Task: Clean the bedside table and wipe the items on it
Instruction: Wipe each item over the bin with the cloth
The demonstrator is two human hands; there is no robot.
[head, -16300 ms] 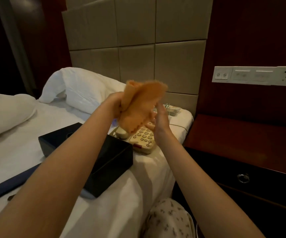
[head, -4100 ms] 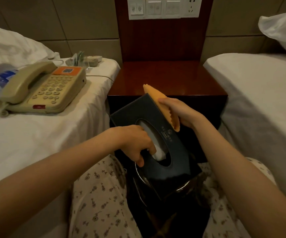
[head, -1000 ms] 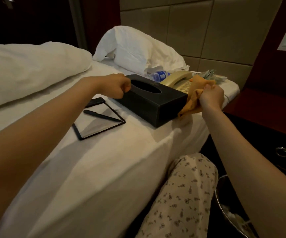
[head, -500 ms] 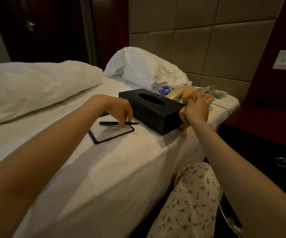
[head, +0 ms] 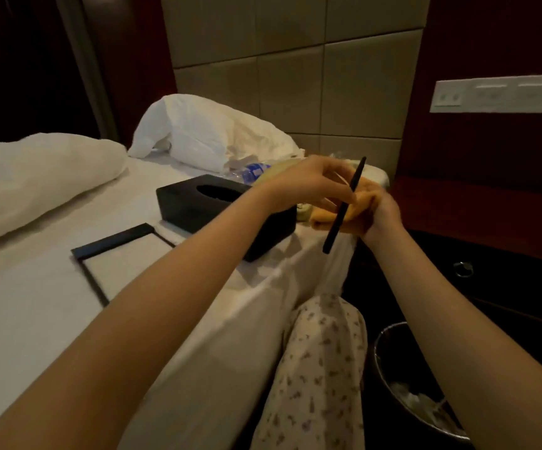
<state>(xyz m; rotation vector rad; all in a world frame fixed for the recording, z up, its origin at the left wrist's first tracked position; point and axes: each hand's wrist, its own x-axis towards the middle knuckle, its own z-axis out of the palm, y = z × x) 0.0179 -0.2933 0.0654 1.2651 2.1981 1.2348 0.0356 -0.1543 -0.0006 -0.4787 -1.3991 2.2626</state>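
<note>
"Metal-rimmed waste bin (head: 376, 349) down by the floral-trousered knee (head: 321, 352): is that part of the job?"

"I doubt it. The nearest thing that matters is the black-framed notepad holder with white paper (head: 123, 258), flat on the white-sheeted bed (head: 35, 319). Just beyond it sits the black rectangular tissue box (head: 198, 206), also on the bed."

"And the hands?"

"Over the bed's corner. The left hand (head: 308, 183) pinches a slim black pen (head: 341, 216) between thumb and fingertips, tilted, its lower end hanging free. The right hand (head: 383, 212) is closed round a bunched orange cloth (head: 323, 216) that lies against the pen's middle. I'd say the pen is the item being wiped."

"Behind them?"

"A clear plastic water bottle with a blue label (head: 253, 172) lies near the crumpled white pillow (head: 211, 138). A cream object (head: 303, 211) peeks out beside the box, too hidden to name."

"The counter itself?"

"The dark red wooden bedside counter (head: 458, 206) is off to the right. Everything I named lies on the bed, not on it. My guess is that the wiping is about midway. Which pieces are already done, I can't tell. Probably left are the remaining items, then carrying everything back."
</note>
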